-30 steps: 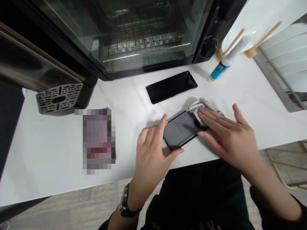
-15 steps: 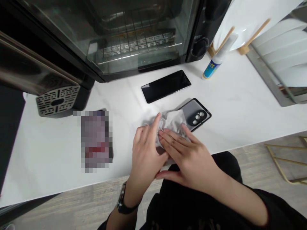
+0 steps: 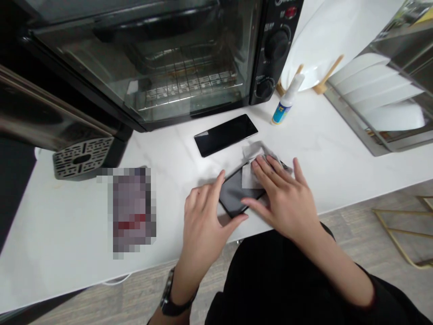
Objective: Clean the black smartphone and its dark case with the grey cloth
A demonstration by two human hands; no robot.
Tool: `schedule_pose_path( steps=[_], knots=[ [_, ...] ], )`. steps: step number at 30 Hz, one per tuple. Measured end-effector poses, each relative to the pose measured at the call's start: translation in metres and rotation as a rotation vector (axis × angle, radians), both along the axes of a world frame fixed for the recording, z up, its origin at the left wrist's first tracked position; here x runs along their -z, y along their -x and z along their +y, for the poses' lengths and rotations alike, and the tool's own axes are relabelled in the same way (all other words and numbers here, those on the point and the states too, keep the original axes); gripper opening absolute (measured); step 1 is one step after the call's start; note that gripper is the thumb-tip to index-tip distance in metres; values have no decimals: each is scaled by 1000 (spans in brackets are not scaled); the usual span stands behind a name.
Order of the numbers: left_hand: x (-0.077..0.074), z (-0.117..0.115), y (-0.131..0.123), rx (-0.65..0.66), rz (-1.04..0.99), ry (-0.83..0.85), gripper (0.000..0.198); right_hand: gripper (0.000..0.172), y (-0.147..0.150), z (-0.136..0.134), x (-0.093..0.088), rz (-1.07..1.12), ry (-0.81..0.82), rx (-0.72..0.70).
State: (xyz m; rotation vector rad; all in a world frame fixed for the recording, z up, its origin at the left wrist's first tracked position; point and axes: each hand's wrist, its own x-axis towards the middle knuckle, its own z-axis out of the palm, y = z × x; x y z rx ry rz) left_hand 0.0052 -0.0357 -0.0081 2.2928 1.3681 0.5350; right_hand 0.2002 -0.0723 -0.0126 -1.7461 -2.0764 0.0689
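A dark grey phone (image 3: 233,196) lies back up near the front edge of the white counter (image 3: 67,234). My left hand (image 3: 203,225) braces its near end, forefinger along one side and thumb at the corner. My right hand (image 3: 282,196) lies flat with fingers stretched out, pressing a pale grey cloth (image 3: 252,174) onto the phone's far half. The camera end of the phone is hidden under cloth and fingers.
A second black phone (image 3: 226,134) lies screen up just behind. A small spray bottle (image 3: 286,101) stands at the back right. A toaster oven (image 3: 176,58), a coffee machine's drip tray (image 3: 83,155), a blurred-out flat item (image 3: 131,210) and a dish rack (image 3: 382,104) surround the spot.
My right hand has slid the cloth from the phone's near end back to its far end, covering the camera again. My left hand stays at the near corner. The view has tilted up slightly.
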Motion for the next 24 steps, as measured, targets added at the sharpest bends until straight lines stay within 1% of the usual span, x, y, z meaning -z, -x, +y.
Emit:
schedule_pose_path(
  steps=[1,3,4,5,6,7,9,10,11,12,14,16,17,18,19,22,23,24],
  knots=[
    [0,0,0,6,3,-2,96,79,2,0,0,5,8,-67],
    [1,1,0,12,16,-6,94,83,6,-2,-1,57,53,-280],
    [1,1,0,12,24,-5,94,81,7,-4,-3,99,69,-354],
    [1,1,0,10,31,-4,96,76,7,-6,-6,149,70,-381],
    [1,1,0,5,34,0,97,68,3,-7,-9,204,48,-360],
    [0,1,0,0,31,3,99,57,-2,-8,-12,261,7,-306],
    [0,0,-1,-9,27,4,103,33,-15,-9,-18,364,-106,-163],
    [-1,0,-2,-13,28,4,104,23,-21,-9,-19,399,-152,-105],
    [-1,-1,-3,-11,29,5,104,18,-26,-8,-19,416,-177,-77],
    [-2,-1,-3,-10,30,5,104,16,-28,-8,-18,416,-178,-82],
    [-2,-1,-4,-2,25,5,103,18,-27,-8,-13,362,-125,-182],
    [-2,-1,-4,4,19,3,101,31,-22,-8,-8,253,-60,-312],
    [-2,-1,-4,6,19,1,99,37,-19,-8,-6,198,-41,-345],
    [-2,-1,-3,5,21,2,98,41,-19,-8,-5,151,-35,-344],
    [-2,0,-3,3,23,5,98,41,-20,-7,-4,115,-42,-305],
    [-2,0,-3,-5,19,24,102,27,-30,-1,-4,58,-120,-59],
    [-2,0,-3,-7,15,29,103,23,-34,2,-5,50,-139,-1],
    [-3,0,-3,-7,11,33,103,21,-36,4,-5,47,-145,23]
  ],
)
